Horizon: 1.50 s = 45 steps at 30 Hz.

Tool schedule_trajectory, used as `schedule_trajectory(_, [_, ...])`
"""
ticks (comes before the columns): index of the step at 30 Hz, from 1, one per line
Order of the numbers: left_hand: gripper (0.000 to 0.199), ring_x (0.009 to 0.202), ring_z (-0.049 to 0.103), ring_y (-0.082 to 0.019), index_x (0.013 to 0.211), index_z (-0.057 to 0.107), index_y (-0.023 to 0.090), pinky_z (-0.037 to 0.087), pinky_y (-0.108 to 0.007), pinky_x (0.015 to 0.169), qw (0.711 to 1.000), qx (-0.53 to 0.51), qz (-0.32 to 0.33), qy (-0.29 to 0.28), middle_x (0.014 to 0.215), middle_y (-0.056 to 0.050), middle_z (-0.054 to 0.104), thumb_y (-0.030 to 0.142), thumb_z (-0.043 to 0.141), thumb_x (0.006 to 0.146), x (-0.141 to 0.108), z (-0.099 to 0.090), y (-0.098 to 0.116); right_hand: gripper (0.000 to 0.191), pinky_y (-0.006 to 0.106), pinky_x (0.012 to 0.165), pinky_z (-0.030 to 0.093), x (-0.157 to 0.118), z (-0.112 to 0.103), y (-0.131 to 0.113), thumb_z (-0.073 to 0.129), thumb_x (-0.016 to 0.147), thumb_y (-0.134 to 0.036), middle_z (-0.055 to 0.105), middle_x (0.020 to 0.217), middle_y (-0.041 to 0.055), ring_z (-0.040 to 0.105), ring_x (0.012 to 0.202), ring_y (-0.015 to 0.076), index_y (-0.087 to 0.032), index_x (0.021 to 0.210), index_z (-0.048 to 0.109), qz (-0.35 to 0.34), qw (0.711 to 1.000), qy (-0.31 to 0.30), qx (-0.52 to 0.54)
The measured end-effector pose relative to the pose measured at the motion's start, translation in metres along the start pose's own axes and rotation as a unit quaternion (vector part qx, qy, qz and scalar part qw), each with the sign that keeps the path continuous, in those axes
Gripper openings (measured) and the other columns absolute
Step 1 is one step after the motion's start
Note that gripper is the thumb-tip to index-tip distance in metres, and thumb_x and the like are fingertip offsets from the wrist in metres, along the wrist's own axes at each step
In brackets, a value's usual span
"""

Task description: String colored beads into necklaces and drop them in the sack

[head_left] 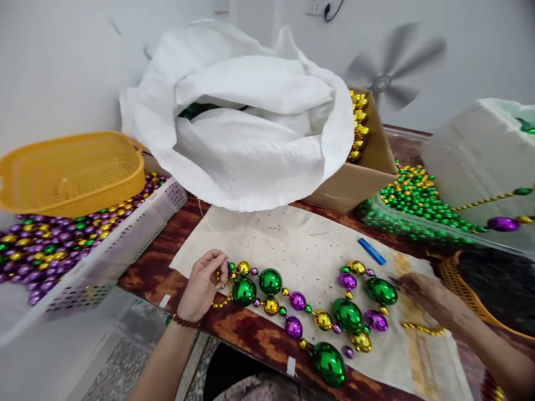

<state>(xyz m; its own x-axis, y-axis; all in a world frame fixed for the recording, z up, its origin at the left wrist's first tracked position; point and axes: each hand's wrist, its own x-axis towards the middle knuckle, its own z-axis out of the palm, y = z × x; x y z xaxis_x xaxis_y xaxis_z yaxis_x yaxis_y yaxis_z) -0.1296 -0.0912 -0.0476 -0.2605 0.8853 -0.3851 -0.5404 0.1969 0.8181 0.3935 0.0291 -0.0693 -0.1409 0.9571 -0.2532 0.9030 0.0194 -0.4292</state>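
Note:
My left hand (208,274), a beaded bracelet at its wrist, is closed in a pinch at the left end of a bead necklace (297,301). The strand mixes large green, purple and gold shiny beads with small ones. It loops across a cream cloth (267,239), and one large green bead (330,363) hangs near the table's front edge. On the right, beside the strand's far end, my right hand (426,295) is closed on a thin, dark, pointed tool (394,280), mostly hidden by the fingers. A short gold bead string (424,328) lies below that hand.
A blue bar-shaped object (371,251) and a needle-like rod (325,233) lie on the cloth. Behind stand a white sack (251,161), a cardboard box (355,184) and a spinning fan (381,83). Bead-filled bins, a white crate (112,262) and a clear tub (422,223), flank the table.

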Motion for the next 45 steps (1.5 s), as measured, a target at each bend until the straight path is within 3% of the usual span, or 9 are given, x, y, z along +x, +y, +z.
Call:
schedule_trajectory(7, [0.030, 0.047, 0.042, -0.004, 0.081, 0.056, 0.017, 0.023, -0.016, 0.043, 0.999, -0.033, -0.009, -0.009, 0.059, 0.006, 0.053, 0.034, 0.079, 0.074, -0.002, -0.009, -0.002, 0.040, 0.044, 0.066, 0.045, -0.012, -0.022, -0.047, 0.060, 0.080, -0.066, 0.062, 0.069, 0.0139, 0.058, 0.058, 0.0223, -0.027, 0.074, 0.058, 0.097, 0.980, 0.141, 0.098])
schedule_trajectory(10, [0.030, 0.047, 0.042, -0.005, 0.081, 0.056, 0.017, 0.023, -0.017, 0.043, 1.000, -0.027, -0.007, -0.008, 0.058, 0.006, 0.053, 0.036, 0.079, 0.074, -0.002, -0.010, -0.003, 0.043, 0.042, 0.063, 0.046, -0.006, -0.028, -0.096, 0.058, 0.077, -0.071, 0.065, 0.074, 0.0124, 0.059, 0.064, 0.0244, -0.029, 0.087, 0.056, 0.053, 0.981, 0.151, 0.112])
schedule_trajectory(14, [0.033, 0.046, 0.042, -0.005, 0.079, 0.056, 0.018, 0.022, -0.017, 0.042, 1.000, 0.002, -0.002, -0.003, 0.057, 0.006, 0.053, 0.041, 0.078, 0.073, -0.003, -0.007, -0.004, 0.042, 0.038, 0.068, 0.048, 0.014, -0.009, -0.206, 0.048, 0.084, -0.066, 0.068, 0.086, 0.0107, 0.061, 0.074, 0.0252, -0.026, 0.091, 0.060, -0.114, 0.991, 0.031, 0.070])
schedule_trajectory(19, [0.036, 0.044, 0.042, -0.006, 0.077, 0.055, 0.018, 0.023, -0.018, 0.041, 0.999, 0.034, 0.003, 0.003, 0.055, 0.006, 0.052, 0.046, 0.078, 0.072, -0.004, -0.002, -0.007, 0.031, 0.029, 0.063, 0.045, 0.042, 0.038, -0.340, 0.045, 0.093, -0.046, 0.064, 0.078, 0.0038, 0.056, 0.067, 0.0178, -0.021, 0.085, 0.062, -0.307, 0.930, -0.203, 0.011])
schedule_trajectory(24, [0.037, 0.044, 0.042, -0.006, 0.075, 0.055, 0.018, 0.024, -0.018, 0.041, 0.999, 0.038, -0.001, 0.002, 0.056, 0.006, 0.052, 0.048, 0.078, 0.071, -0.004, -0.002, -0.007, 0.021, 0.023, 0.050, 0.041, 0.072, 0.066, -0.408, 0.055, 0.089, -0.033, 0.057, 0.065, 0.0003, 0.050, 0.055, 0.0122, -0.019, 0.074, 0.061, -0.312, 0.901, -0.302, -0.005])
schedule_trajectory(30, [0.036, 0.043, 0.043, -0.006, 0.076, 0.055, 0.018, 0.025, -0.018, 0.041, 0.999, 0.044, -0.009, -0.005, 0.055, 0.006, 0.051, 0.047, 0.076, 0.073, -0.001, -0.004, -0.008, 0.017, 0.022, 0.048, 0.043, 0.089, 0.081, -0.438, 0.061, 0.086, -0.027, 0.058, 0.062, 0.0009, 0.053, 0.053, 0.0118, -0.016, 0.075, 0.066, -0.270, 0.904, -0.328, -0.045])
schedule_trajectory(39, [0.034, 0.043, 0.044, -0.006, 0.078, 0.054, 0.018, 0.026, -0.017, 0.040, 0.998, 0.056, -0.011, -0.019, 0.056, 0.007, 0.052, 0.047, 0.073, 0.077, -0.001, -0.006, -0.009, 0.012, 0.024, 0.055, 0.042, 0.093, 0.096, -0.449, 0.067, 0.081, -0.023, 0.055, 0.059, -0.0007, 0.051, 0.057, 0.0122, -0.015, 0.072, 0.069, -0.243, 0.899, -0.359, -0.054])
schedule_trajectory(42, [0.033, 0.044, 0.044, -0.005, 0.078, 0.054, 0.018, 0.027, -0.017, 0.041, 0.998, 0.057, -0.005, -0.022, 0.056, 0.007, 0.052, 0.045, 0.073, 0.078, -0.002, -0.006, -0.009, 0.011, 0.023, 0.053, 0.038, 0.090, 0.092, -0.442, 0.064, 0.081, -0.021, 0.052, 0.058, -0.0015, 0.047, 0.056, 0.0111, -0.016, 0.073, 0.070, -0.244, 0.912, -0.329, -0.038])
schedule_trajectory(45, [0.032, 0.045, 0.044, -0.005, 0.077, 0.054, 0.018, 0.029, -0.016, 0.042, 0.998, 0.055, -0.001, -0.024, 0.057, 0.007, 0.053, 0.044, 0.072, 0.079, -0.002, -0.008, -0.009, 0.016, 0.023, 0.050, 0.035, 0.081, 0.075, -0.402, 0.061, 0.082, -0.024, 0.052, 0.058, -0.0007, 0.044, 0.053, 0.0111, -0.016, 0.070, 0.068, -0.244, 0.932, -0.268, -0.025])
